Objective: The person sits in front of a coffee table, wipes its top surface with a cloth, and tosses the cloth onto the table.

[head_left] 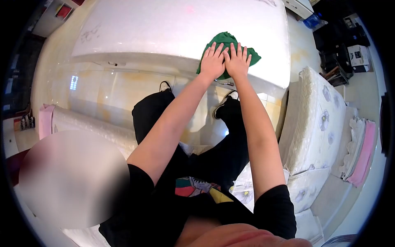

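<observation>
A green cloth (pixel 224 38) lies crumpled on the white covered table (pixel 164 29), partly hanging over its near edge. My left hand (pixel 213 61) rests flat on the left part of the cloth, its fingers spread. Beside it, my right hand (pixel 237 61) presses flat on the cloth with fingers apart. The two hands touch or nearly touch at the thumbs. Parts of the cloth are hidden under both palms.
A padded seat with a floral cover (pixel 325 119) stands at the right. Behind it are a white box (pixel 358 57), dark bags and a blue bottle (pixel 312 20). A white cabinet (pixel 298 7) is at the upper right. Tiled floor (pixel 119 88) shows below the table.
</observation>
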The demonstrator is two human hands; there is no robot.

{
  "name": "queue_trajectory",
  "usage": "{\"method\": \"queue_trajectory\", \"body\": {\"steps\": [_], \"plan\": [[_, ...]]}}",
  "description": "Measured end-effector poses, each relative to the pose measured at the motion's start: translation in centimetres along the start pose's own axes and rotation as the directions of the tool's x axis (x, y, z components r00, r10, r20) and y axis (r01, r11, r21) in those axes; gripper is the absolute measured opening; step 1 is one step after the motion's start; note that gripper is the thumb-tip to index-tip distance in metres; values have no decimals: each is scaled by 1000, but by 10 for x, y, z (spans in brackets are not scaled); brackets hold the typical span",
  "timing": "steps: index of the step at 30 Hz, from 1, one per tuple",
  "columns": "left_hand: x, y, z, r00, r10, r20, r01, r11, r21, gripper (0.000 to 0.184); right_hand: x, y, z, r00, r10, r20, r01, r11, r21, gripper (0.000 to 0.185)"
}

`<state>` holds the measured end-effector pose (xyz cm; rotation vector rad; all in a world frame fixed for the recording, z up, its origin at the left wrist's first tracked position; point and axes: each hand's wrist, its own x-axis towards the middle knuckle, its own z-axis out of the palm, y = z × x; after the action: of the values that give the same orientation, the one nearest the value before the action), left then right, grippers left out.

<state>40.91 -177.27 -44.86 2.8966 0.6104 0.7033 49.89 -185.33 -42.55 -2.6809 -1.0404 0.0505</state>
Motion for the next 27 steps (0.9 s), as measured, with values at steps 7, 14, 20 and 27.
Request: {"method": "queue_trajectory", "body": {"steps": [7,14,20,27], "plan": [[69,-15,23,994,-40,104,27,992,123,62,78,-9,12,995,62,-82,-55,995,79,65],[149,-37,69,990,-135,31,129,981,143,62,185,10,31,982,-86,-166,87,996,1,63],[202,-46,62,959,-191,210,196,981,0,59,242,7,25,980,-93,-177,90,996,-29,57],[204,-51,87,984,-178,30,180,981,-74,58,240,9,29,977,-84,-194,76,996,-53,57]]}}
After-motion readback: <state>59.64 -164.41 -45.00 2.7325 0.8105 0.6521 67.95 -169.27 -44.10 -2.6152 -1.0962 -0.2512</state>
